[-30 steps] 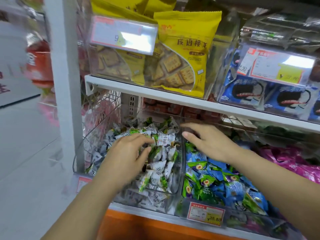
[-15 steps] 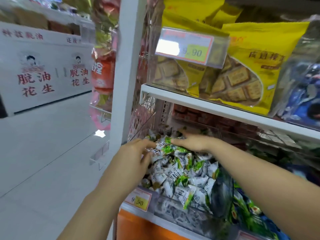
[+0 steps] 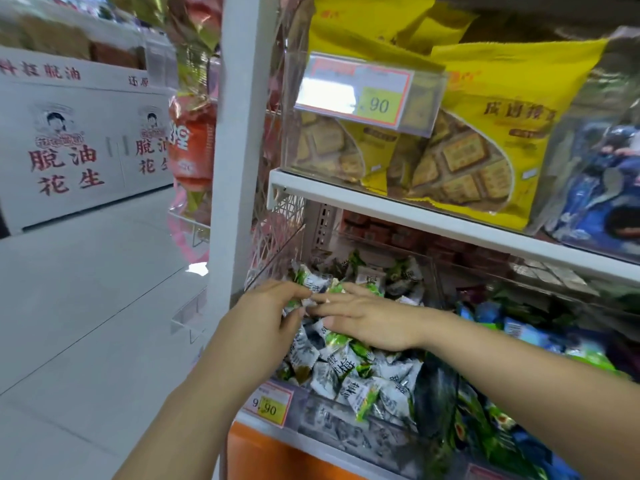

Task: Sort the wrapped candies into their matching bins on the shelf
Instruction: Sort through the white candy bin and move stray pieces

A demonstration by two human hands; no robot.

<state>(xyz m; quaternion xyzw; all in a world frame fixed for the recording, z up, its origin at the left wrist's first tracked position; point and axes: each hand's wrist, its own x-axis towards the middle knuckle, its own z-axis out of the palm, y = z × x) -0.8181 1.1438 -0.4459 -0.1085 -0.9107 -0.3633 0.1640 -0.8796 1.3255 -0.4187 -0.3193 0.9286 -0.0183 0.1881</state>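
Left hand (image 3: 265,318) curled, right hand (image 3: 369,322) flat, atop white-green candies (image 3: 349,377)

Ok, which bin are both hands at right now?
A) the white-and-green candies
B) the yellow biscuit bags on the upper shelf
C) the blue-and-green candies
A: the left hand and right hand both sit on the pile of white-and-green candies in the leftmost clear bin of the lower shelf.

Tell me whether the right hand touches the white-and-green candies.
Touching. Head view: the right hand lies flat on the white-and-green candies, palm and straight fingers resting on the wrappers.
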